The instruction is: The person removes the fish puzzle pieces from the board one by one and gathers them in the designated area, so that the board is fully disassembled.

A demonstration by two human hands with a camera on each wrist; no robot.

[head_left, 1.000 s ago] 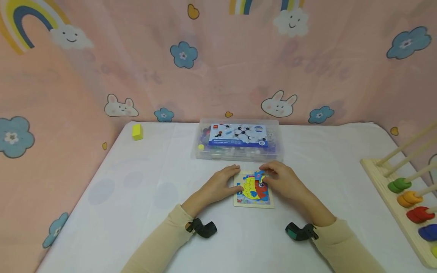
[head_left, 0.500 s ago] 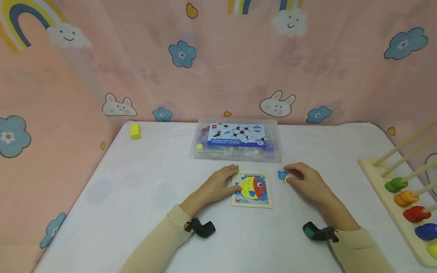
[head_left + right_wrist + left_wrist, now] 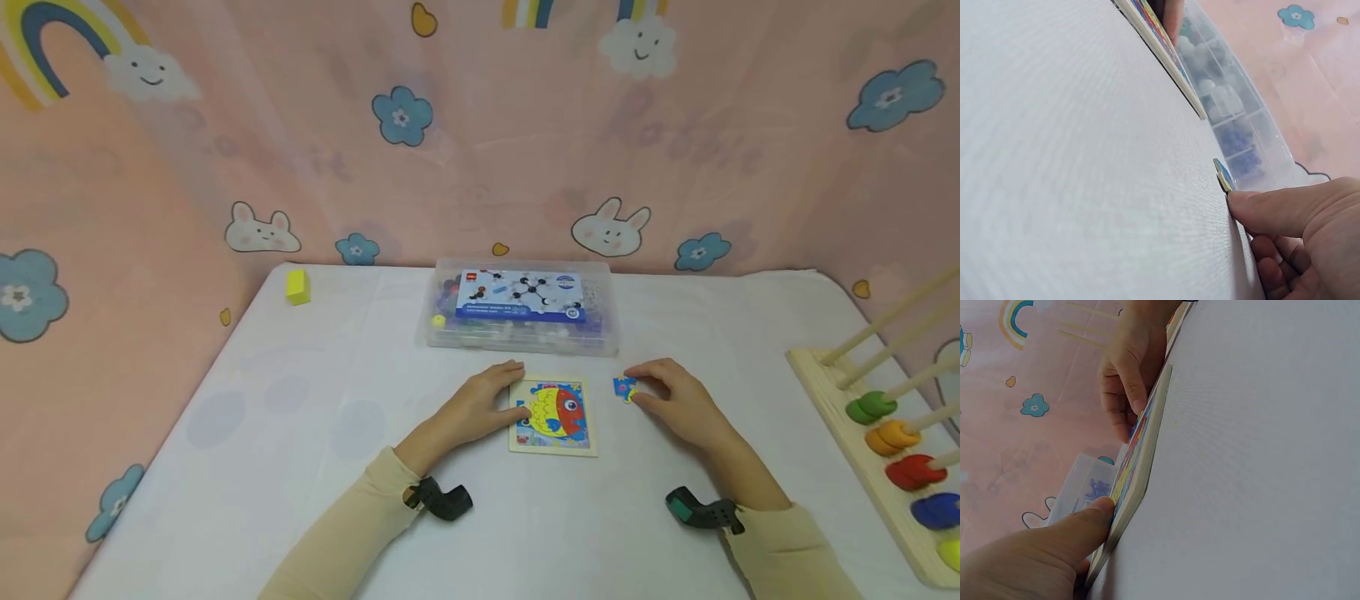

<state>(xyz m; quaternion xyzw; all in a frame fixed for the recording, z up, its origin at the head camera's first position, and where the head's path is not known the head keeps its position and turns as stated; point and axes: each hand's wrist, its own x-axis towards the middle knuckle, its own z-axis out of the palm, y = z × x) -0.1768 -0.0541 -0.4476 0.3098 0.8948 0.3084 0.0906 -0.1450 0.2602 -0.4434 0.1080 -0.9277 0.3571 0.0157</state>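
A wooden jigsaw puzzle (image 3: 555, 417) with a yellow and red fish lies flat on the white table. My left hand (image 3: 474, 410) rests at its left side, the thumb (image 3: 1094, 515) pressing on the picture near the edge and the other fingers extended along the far left corner. To the right of the board, my right hand (image 3: 678, 400) pinches a small blue puzzle piece (image 3: 624, 388) with a bit of yellow between thumb and fingertips. The right wrist view shows this puzzle piece (image 3: 1223, 174) edge-on, close over the tablecloth, with the right thumb at its end.
A clear plastic case (image 3: 521, 333) with a molecular model label stands behind the puzzle. At the far left sits a yellow block (image 3: 297, 287). A wooden peg rack (image 3: 832, 417) with coloured rings occupies the right side. A patterned pink cloth (image 3: 480, 167) hangs behind the table.
My right hand has moved right, carrying the blue puzzle piece from over the puzzle's upper right corner to beside the board. My left hand has stayed on the puzzle.
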